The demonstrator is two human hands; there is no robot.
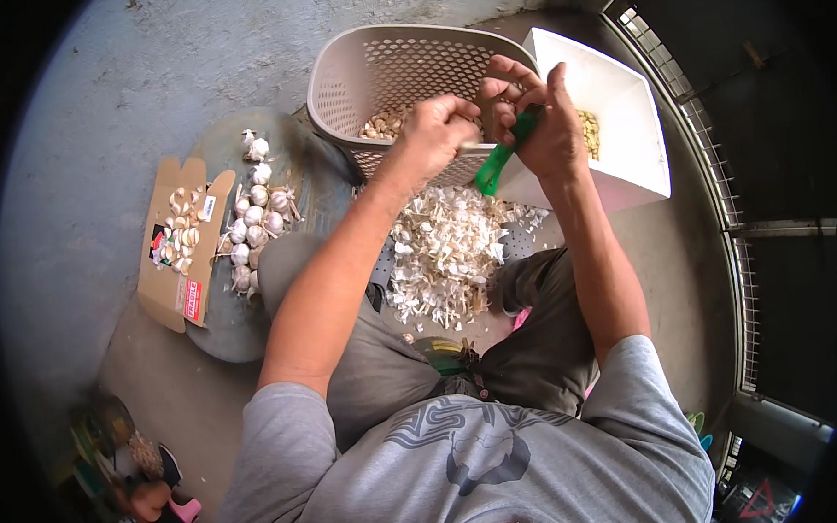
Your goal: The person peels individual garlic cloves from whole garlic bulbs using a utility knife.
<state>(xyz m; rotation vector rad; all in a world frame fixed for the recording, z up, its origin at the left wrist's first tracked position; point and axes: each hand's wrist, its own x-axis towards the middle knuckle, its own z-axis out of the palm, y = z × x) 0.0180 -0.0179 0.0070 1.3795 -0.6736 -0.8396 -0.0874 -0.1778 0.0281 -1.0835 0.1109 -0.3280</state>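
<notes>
My left hand is closed in a pinch over the front rim of the basket. Something small and pale shows at its fingertips, too blurred to name. My right hand is turned palm up, its fingers curled around a green knife handle; the blade is hidden. The handle's end points down toward a heap of garlic skins on the floor between my feet. Below both hands stands the perforated beige basket, with garlic cloves inside.
A white foam box with pale yellowish pieces adjoins the basket. At left, a round stool carries whole garlic bulbs and an open cardboard box of loose cloves. A metal grille runs along the right.
</notes>
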